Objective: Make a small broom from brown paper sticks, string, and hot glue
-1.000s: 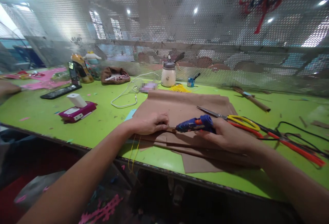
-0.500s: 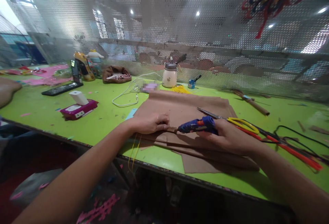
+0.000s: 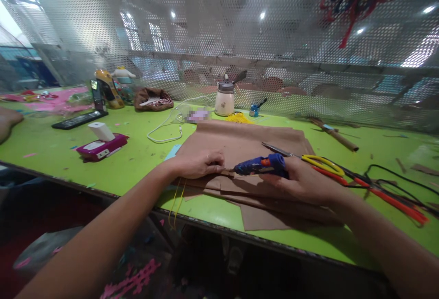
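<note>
Fingers closed, my left hand (image 3: 202,164) pinches a thin brown strip (image 3: 227,173) against a stack of brown paper sheets (image 3: 247,139). In my right hand (image 3: 305,180) is a blue glue gun (image 3: 260,165), its nozzle pointing left at the strip's free end. I cannot tell whether the nozzle touches the strip. Scissors with yellow handles (image 3: 322,164) lie beside my right hand, their blades over the paper. Long orange-red handles (image 3: 391,200) of another tool lie to the right. Two yellow strings (image 3: 177,204) hang over the table edge near my left wrist.
On the green table (image 3: 137,164) stand a magenta power strip (image 3: 103,147) with a white charger, a black phone-like object (image 3: 79,119), a white jar (image 3: 224,100) and a small blue bottle (image 3: 254,110). A perforated screen (image 3: 206,38) rises behind. Another person's arm (image 3: 8,123) rests at far left.
The view has shifted slightly. The glue gun's nozzle has moved a little away from me over the strip's end. Both hands keep their holds.
</note>
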The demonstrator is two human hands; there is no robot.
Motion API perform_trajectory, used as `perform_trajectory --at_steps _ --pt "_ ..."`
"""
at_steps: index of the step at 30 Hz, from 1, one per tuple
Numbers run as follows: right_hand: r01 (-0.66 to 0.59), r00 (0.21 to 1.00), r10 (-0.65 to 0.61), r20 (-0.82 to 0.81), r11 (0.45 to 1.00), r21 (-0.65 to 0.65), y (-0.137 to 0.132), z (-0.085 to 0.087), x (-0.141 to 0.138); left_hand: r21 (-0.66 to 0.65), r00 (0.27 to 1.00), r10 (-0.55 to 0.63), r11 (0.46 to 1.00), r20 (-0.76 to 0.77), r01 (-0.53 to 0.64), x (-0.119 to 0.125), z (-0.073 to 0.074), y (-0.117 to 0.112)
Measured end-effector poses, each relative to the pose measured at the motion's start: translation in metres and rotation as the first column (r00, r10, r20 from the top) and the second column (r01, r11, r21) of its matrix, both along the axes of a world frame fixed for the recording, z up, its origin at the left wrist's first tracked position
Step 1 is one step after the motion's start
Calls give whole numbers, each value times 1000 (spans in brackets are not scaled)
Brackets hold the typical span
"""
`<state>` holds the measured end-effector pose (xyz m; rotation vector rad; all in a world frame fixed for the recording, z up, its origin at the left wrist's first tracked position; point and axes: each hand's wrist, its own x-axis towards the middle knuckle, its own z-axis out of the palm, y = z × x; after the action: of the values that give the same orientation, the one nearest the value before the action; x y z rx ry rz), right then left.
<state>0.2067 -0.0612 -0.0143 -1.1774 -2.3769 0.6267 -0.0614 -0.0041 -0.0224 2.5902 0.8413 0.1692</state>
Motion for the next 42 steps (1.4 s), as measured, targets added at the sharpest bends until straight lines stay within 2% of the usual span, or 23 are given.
perform_trajectory --at_steps 7,12,19,22,25,27,30,36,42 --pt "5 998 -4 69 1000 -11 -2 4 2 11 999 15 1000 -33 -14 -1 0 1" --pt "-5 1000 6 14 1000 -28 1 4 5 22 1000 20 1000 -22 -20 -2 0 0" --pt "-3 998 3 56 1000 1 0 0 2 11 995 91 996 -25 -91 -2 0 -1" --pt "-10 1000 10 1 998 -54 2 1 10 2 991 137 991 0 -137 -2 1 -3" --pt "61 995 -68 -79 994 -89 6 2 20 18 984 173 985 32 -173 -2 5 -6" --pt "97 987 -111 -114 988 -118 7 3 22 65 978 206 976 41 -208 -2 7 -8" --pt "75 982 -102 -156 983 -168 8 6 22 145 968 241 958 66 -248 -3 7 -9" --pt "43 980 -82 -182 977 -208 8 8 21 226 972 202 948 119 -224 -4 0 -7" --pt "71 994 -80 -68 990 -122 9 6 18 216 975 161 958 149 -192 -1 -4 -6"
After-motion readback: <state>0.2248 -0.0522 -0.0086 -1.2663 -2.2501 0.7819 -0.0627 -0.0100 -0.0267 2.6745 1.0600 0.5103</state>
